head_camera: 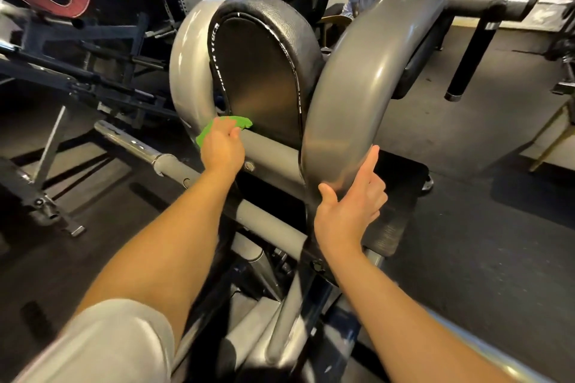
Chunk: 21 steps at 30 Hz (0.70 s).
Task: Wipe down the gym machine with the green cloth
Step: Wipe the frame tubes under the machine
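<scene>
left hand [222, 146] has the green cloth [217, 129] bunched under it at the bottom of the black pad [264, 71], right hand [350, 205] loose-fingered bracing the grey arm [348, 96]; I'd press flat and sweep long overlapping strokes

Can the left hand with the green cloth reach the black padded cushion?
Probably yes: the left hand holds the green cloth at the black padded cushion's lower edge, nothing between them.

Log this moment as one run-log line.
left hand: holds green cloth at lower edge of black pad | right hand: touches grey frame arm | step: wiping
</scene>
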{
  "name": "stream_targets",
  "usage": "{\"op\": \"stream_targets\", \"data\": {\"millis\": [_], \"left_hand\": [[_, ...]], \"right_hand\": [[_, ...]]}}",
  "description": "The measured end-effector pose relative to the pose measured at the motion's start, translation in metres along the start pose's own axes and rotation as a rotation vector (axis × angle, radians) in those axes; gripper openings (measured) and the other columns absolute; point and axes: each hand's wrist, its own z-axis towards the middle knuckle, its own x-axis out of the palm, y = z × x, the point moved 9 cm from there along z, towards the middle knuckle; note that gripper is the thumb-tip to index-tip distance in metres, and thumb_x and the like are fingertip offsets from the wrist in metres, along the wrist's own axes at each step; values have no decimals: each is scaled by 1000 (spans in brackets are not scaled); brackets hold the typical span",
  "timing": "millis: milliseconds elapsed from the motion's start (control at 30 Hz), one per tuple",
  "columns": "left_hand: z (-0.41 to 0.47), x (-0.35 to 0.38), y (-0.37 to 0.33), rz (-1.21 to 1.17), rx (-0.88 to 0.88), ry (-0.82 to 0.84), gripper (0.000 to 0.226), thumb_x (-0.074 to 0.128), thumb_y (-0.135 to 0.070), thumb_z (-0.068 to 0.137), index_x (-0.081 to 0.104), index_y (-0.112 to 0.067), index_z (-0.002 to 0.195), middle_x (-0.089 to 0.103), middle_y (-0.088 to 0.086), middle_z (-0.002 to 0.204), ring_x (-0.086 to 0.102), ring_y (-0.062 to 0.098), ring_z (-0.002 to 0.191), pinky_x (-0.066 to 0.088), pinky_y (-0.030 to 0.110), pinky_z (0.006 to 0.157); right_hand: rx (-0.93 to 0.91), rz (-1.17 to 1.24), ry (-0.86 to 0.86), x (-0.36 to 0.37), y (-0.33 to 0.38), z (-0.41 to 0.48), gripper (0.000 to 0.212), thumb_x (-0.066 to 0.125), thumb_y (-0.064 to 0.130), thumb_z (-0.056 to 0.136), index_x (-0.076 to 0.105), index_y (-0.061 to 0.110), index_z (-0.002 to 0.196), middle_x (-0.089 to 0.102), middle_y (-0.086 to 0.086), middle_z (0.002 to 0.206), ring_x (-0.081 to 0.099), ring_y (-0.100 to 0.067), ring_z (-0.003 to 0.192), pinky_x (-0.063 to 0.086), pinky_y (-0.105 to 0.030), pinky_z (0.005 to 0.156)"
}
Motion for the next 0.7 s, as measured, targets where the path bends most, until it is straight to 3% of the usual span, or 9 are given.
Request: {"op": "stream_targets", "data": {"millis": [100,167,267,400,500,600,700], "left_hand": [[-50,8,-30,-28,25,-37,33,53,-17,101,69,-23,129,63,0,137,54,25,130,39,35,109],[-87,24,-50,-67,50,9,36,54,-17,104,64,-19,138,54,-2,150,40,18,146,31,33,119],[-115,37,-61,-126,134,43,36,53,-19,105,62,-20,140,49,-7,154,28,5,150,22,24,121],[-69,22,-35,-77,131,14,35,53,-21,104,65,-20,137,53,-4,151,36,14,148,27,32,123],[-16,-1,-15,-21,65,4,31,50,-20,104,69,-23,128,62,2,139,53,28,132,39,39,114],[9,-12,-4,89,-18,-6,32,46,-26,104,69,-38,123,65,-2,133,59,28,120,45,41,103],[7,-7,-9,155,-3,-37,33,45,-26,104,69,-36,125,64,-1,132,59,27,121,48,43,101]], "right_hand": [[10,-6,-18,-1,3,-2,111,79,10,85,3,34,162,39,-5,142,30,-17,122,27,-49,110],[13,-6,-21,-1,2,-2,113,80,9,85,2,34,162,37,-5,144,29,-18,125,27,-48,111],[20,8,-17,0,0,-2,114,80,9,84,0,36,161,36,-5,145,30,-20,128,27,-48,113],[-3,6,-20,1,1,-2,111,79,9,85,3,32,162,38,-9,144,30,-21,124,28,-50,109],[-9,24,-18,0,1,-2,110,79,10,85,4,34,162,39,-9,142,31,-20,119,27,-46,106],[-11,21,-10,0,0,-1,111,80,11,85,4,35,162,40,-9,140,32,-21,117,28,-50,107],[-12,22,2,0,0,0,111,79,12,86,2,36,162,40,-8,140,32,-21,117,29,-51,108]]}}
